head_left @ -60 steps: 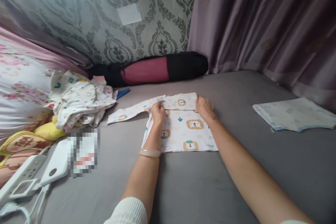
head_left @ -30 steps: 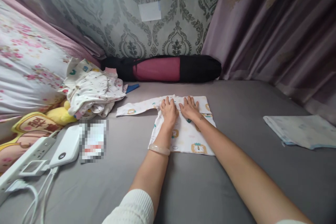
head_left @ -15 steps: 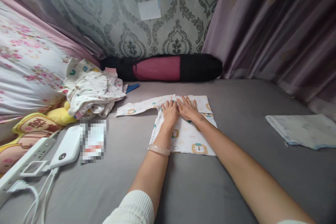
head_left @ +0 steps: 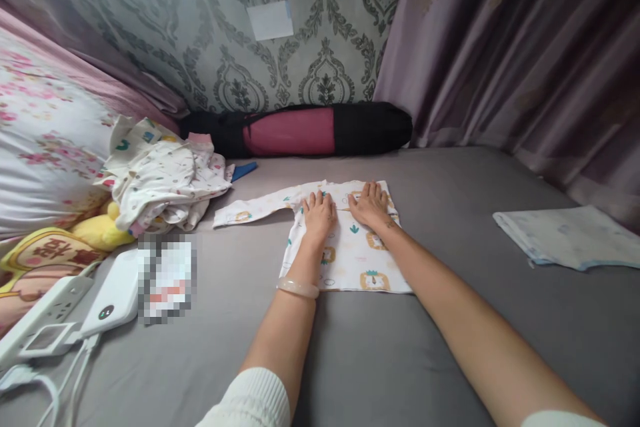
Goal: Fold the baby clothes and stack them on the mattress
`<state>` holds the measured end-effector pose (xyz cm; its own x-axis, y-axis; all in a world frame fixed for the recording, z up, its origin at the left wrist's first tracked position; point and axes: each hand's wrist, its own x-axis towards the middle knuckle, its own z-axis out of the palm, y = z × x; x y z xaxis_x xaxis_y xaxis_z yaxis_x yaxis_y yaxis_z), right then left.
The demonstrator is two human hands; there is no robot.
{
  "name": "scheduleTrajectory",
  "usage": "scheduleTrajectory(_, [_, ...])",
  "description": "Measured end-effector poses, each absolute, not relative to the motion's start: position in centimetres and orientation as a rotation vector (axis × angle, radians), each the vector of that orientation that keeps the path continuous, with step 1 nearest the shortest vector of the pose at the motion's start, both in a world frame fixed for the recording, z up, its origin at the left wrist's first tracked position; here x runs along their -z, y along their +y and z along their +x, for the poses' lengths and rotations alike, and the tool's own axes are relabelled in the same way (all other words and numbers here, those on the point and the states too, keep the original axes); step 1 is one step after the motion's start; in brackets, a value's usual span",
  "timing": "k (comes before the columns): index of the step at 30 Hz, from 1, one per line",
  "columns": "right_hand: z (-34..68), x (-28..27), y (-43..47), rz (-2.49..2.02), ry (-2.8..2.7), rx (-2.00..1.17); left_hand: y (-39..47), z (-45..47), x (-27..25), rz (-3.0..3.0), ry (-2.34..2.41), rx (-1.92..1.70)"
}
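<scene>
A small white long-sleeved shirt (head_left: pixel 350 260) with lion and leaf prints lies flat in front of me. One sleeve stretches out to the left; the right sleeve is folded across the upper body of the shirt. My left hand (head_left: pixel 319 215) rests palm down near the neckline, fingers extended. Farther right, my right hand (head_left: pixel 371 203) lies flat on the folded sleeve, its fingers a little apart. Neither hand grips the cloth. A pale bangle (head_left: pixel 298 287) circles my left wrist.
The shirt lies on a grey sheet (head_left: pixel 450 333). Crumpled baby clothes (head_left: pixel 165 173) are heaped at the left, near a yellow plush toy (head_left: pixel 103 227), a white power bank (head_left: pixel 117 290) and a power strip (head_left: pixel 47 310). A black and pink roll bag (head_left: pixel 290 130) lies behind; a folded cloth (head_left: pixel 575 237) sits right.
My right hand has slid rightward along the folded sleeve, away from my left hand. The left hand stays near the neckline. The whole view has shifted slightly.
</scene>
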<state>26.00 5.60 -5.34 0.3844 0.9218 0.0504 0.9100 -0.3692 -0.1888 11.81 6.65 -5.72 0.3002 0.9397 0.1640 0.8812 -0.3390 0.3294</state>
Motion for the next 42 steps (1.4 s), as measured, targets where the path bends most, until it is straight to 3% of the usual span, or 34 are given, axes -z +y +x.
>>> scheduleTrajectory(14, [31.1,5.1,5.0,-2.456,-1.823,-0.120,6.7,12.2,5.8,2.465,1.675,-0.407])
scheduleTrajectory(28, [29.4,4.3,5.5,-2.424,-1.836,-0.142,6.7,12.3,5.4,2.505,1.668,-0.579])
scheduleTrajectory(42, [28.2,4.9,5.4,-2.465,-1.773,-0.180,6.4,12.1,5.2,2.467,1.616,-0.449])
